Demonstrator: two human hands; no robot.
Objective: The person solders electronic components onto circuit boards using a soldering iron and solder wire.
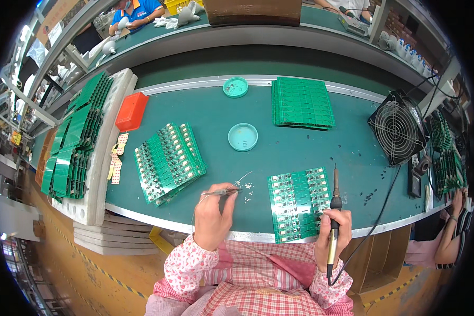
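Note:
My right hand [334,231] grips a soldering iron [335,201] upright, its tip pointing away from me. The iron stands at the right edge of a green circuit board panel [299,203], which lies near the table's front edge and carries rows of small parts. Left of the panel, my left hand [214,215] is closed on metal tweezers [219,193]. A thin solder wire [244,177] runs by the same hand and sticks out past its fingers. Tiny white pieces [248,193] lie on the table by the tweezer tips.
Populated panels [169,162] are stacked at left, green boards [303,102] at the back. Two turquoise dishes [243,147] sit mid-table. A red bin [132,111] and a foam tray [97,195] of boards stand left; a black fan [398,127] stands right. Other people work nearby.

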